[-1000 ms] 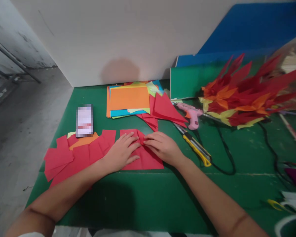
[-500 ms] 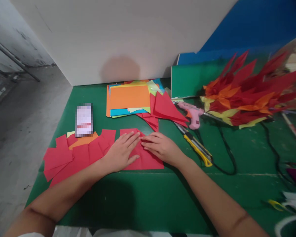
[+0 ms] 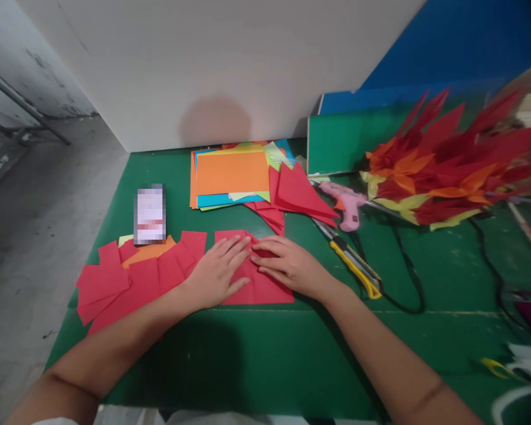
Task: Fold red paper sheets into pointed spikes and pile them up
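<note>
A red paper square [image 3: 265, 289] lies on the green table [image 3: 265, 360] near the front middle, with a fold at its far edge. My left hand [image 3: 216, 274] rests flat on its left half, fingers stretched out toward the fold. My right hand [image 3: 287, 265] lies on its right half, fingers extended and pressing the folded flap down. The fingertips of both hands almost meet at the fold. Neither hand grips anything.
Several red paper pieces [image 3: 128, 280] spread to the left. A phone [image 3: 150, 214] lies behind them. A stack of coloured sheets [image 3: 232, 174] and folded red triangles [image 3: 298, 192] sit farther back. A pink glue gun [image 3: 347, 206], a yellow utility knife [image 3: 354, 265] and a red-orange paper flower [image 3: 442, 168] are to the right.
My right hand's fingers slid a little to the left along the fold. My left hand stayed nearly in place. The view shifted slightly.
</note>
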A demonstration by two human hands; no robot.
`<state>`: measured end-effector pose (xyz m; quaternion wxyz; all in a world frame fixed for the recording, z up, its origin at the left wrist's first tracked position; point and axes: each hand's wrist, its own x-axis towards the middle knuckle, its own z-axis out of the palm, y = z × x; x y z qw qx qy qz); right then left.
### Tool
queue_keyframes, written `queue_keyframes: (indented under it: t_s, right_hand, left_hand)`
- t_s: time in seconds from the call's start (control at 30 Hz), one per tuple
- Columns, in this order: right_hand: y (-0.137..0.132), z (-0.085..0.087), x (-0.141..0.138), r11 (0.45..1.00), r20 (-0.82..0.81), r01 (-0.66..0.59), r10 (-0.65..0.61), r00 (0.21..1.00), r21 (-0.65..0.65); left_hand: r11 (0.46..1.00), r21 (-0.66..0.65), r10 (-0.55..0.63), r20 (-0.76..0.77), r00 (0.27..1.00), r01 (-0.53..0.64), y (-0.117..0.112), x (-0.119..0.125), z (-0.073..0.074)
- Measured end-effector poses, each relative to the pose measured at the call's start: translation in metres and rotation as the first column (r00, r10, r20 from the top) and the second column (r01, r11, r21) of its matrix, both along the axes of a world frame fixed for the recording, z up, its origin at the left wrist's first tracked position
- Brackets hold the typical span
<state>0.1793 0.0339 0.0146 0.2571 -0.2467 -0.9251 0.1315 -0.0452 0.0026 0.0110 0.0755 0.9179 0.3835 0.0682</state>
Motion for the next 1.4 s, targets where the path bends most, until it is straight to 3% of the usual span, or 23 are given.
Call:
queue_keyframes:
  t_s: [0.23,0.9,1.17,1.4]
  right_hand:
    - [0.001,0.0,0.001,1.0,0.005,-0.006,0.006,1.0,0.0]
    - [-0.001,-0.001,0.002,0.996,0.021,0.014,-0.013,1.0,-0.086]
    - [0.0,0.001,0.002,0.996,0.043,0.02,-0.016,0.999,-0.085]
    - [-0.007,0.001,-0.007,0.979,0.048,0.165,-0.16,0.986,-0.12]
  left_hand:
    - [1.0,-0.018,-0.001,0.066,0.998,0.003,0.0,0.0,0.002]
    - [1.0,0.023,-0.01,0.051,0.999,0.009,0.0,-0.001,0.002]
    - [0.997,0.05,-0.062,-0.006,0.998,0.062,0.0,0.002,0.006]
    - [0.998,0.044,-0.039,-0.018,0.999,0.04,-0.002,0.003,0.006]
